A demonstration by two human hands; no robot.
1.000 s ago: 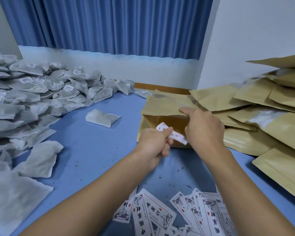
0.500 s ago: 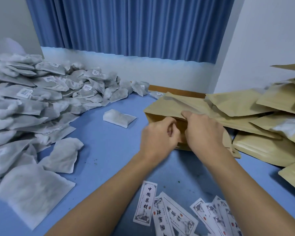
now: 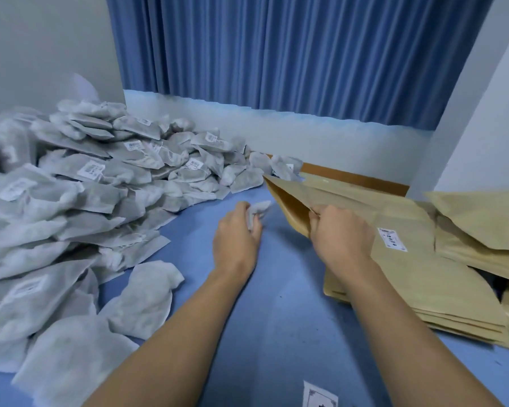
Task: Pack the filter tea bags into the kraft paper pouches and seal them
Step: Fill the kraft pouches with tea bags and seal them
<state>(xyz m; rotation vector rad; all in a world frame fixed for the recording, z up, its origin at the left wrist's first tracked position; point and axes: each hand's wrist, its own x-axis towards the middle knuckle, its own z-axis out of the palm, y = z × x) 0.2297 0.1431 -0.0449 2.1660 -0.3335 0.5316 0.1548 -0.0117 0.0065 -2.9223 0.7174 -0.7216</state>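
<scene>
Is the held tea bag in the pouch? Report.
No, the left hand grips the tea bag beside the pouch in the right hand.

The left hand [image 3: 237, 239] covers most of the white filter tea bag [image 3: 259, 208] it grips. Fingertips of the right hand [image 3: 343, 233] are lost at the mouth of the brown kraft paper pouch [image 3: 291, 201]. Print on a small white sticker [image 3: 392, 239] is illegible. The bottom edge crops a white printed card [image 3: 319, 396], and the left edge crops the blurred grey heap of tea bags [image 3: 71, 186].

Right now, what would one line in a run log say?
step: packing | left hand: grips filter tea bag | right hand: holds kraft pouch by its open mouth | status: tea bag outside pouch
</scene>
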